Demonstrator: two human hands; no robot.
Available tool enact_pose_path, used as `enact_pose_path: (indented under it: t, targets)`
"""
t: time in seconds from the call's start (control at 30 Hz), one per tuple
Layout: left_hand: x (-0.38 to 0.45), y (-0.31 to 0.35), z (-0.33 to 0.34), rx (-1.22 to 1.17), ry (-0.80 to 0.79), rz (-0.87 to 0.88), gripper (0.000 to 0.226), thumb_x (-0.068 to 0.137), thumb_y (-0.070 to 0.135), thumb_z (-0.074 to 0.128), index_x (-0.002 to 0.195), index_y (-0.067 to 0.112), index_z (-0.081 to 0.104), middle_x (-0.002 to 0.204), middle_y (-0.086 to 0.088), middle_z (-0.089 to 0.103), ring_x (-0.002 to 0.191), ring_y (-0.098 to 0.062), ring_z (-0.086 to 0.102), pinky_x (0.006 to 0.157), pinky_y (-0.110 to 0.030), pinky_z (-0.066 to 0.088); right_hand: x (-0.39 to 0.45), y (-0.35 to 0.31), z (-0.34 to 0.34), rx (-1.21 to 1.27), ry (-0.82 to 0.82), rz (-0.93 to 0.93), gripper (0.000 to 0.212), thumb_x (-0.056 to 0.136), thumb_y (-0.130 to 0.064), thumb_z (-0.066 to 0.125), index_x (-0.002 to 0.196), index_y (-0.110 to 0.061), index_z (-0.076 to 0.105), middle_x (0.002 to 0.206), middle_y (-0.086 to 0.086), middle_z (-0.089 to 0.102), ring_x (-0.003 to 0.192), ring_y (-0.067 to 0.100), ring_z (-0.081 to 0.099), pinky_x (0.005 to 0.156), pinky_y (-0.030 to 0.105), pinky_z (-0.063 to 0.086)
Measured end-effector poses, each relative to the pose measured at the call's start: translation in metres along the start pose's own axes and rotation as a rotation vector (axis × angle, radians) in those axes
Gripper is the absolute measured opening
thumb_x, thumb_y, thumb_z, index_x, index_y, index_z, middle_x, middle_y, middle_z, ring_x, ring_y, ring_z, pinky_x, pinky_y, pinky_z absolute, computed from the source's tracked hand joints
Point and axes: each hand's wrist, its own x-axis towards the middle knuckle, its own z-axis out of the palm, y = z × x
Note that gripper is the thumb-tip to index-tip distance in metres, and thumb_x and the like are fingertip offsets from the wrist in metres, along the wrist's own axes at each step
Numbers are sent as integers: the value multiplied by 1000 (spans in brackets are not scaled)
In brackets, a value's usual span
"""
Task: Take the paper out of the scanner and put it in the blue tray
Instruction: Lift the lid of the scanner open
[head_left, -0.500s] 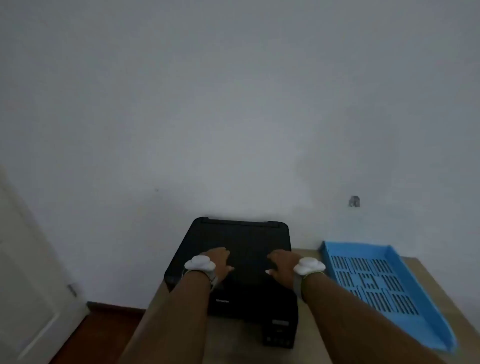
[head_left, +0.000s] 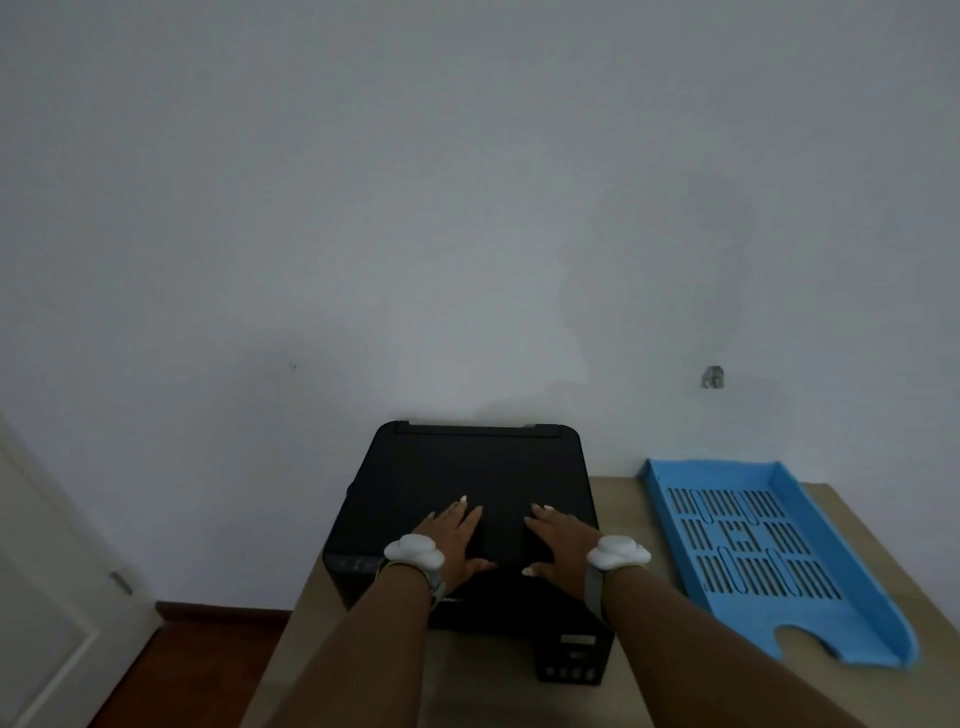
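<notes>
Two hands are lying flat, fingers spread and grasping nothing, on the closed lid of the black scanner (head_left: 467, 525): the left hand (head_left: 457, 538) and the right hand (head_left: 558, 545) are sitting side by side near the lid's front edge. No paper is showing; presumably it is lying under the lid, directly beneath both palms. The lid's hinge seems to be running along the edge beyond the fingertips, so lifting would mean raising the near edge. The blue tray (head_left: 878, 597) is resting on the desk (head_left: 618, 499) well to the right of the right hand, the nearer one, its long axis running away from the person. Dim light is hiding the lid's seam.
</notes>
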Motion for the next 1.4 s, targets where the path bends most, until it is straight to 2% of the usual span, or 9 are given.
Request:
enact_pose_path:
  t: [0.37, 0.63, 0.87, 1.03, 1.13, 1.2, 1.27, 1.33, 1.4]
  targets:
    - [6, -9, 7, 77, 28, 104, 94, 84, 71, 37, 153, 16, 4, 163, -7, -2, 150, -19, -3, 124, -37, 4, 3, 7, 11, -69, 49, -11, 88, 86, -66, 41, 153, -17, 10, 163, 1, 1, 150, 17, 2, 123, 36, 2]
    - [7, -7, 12, 131, 31, 113, 87, 90, 65, 31, 152, 10, 4, 162, -13, 1, 150, -24, 0, 122, -35, 6, 1, 4, 18, -182, 84, -6, 78, 93, -61, 26, 153, -15, 7, 163, 3, 1, 150, 18, 0, 122, 36, 1]
    - [4, -9, 19, 103, 247, 103, 78, 93, 62, 25, 152, 13, 12, 162, -10, 11, 150, -19, 8, 123, -32, 6, -7, -5, 17, -217, 197, 37, 66, 99, -51, 20, 153, -15, 7, 163, 4, 4, 150, 19, 3, 122, 35, 4]
    - [-2, -9, 10, 43, 380, 78, 86, 84, 72, 8, 150, 19, 24, 159, -4, 23, 148, -13, 18, 121, -29, 11, -10, -7, 2, -209, 249, 41, 62, 99, -47, 22, 152, -17, 12, 162, 3, 12, 150, 19, 11, 122, 35, 12]
    - [-1, -10, 2, 43, 431, 76, 70, 92, 63, 24, 148, 20, 30, 157, -2, 29, 146, -12, 24, 121, -29, 14, -10, -7, -6, -196, 278, 39, 60, 99, -46, 22, 152, -17, 17, 161, 3, 18, 148, 19, 16, 121, 35, 15]
    - [-1, -10, -6, 36, 451, 80, 69, 92, 62, 25, 145, 20, 35, 155, -2, 34, 144, -12, 29, 119, -29, 19, -11, -7, -13, -185, 314, 34, 59, 98, -46, 24, 150, -17, 23, 159, 3, 24, 147, 20, 22, 120, 36, 19]
    - [-2, -10, -17, 26, 495, 83, 78, 88, 69, 14, 142, 20, 43, 151, -2, 41, 140, -14, 36, 116, -30, 25, -12, -8, -20, -190, 371, 37, 58, 98, -47, 25, 148, -19, 31, 156, 2, 33, 144, 22, 30, 117, 36, 26]
    - [-3, -8, -30, -5, 545, 87, 99, 76, 79, -1, 136, 19, 51, 146, -2, 49, 134, -16, 45, 111, -32, 35, -14, -10, -27, -196, 441, 55, 56, 96, -50, 26, 142, -21, 40, 149, 1, 44, 137, 23, 41, 111, 37, 33]
    - [-3, -7, -41, -40, 610, 106, 108, 71, 81, -7, 129, 17, 58, 137, -3, 59, 125, -19, 55, 104, -33, 45, -16, -13, -34, -191, 548, 75, 53, 94, -52, 28, 130, -22, 54, 134, 0, 59, 123, 24, 55, 100, 37, 43]
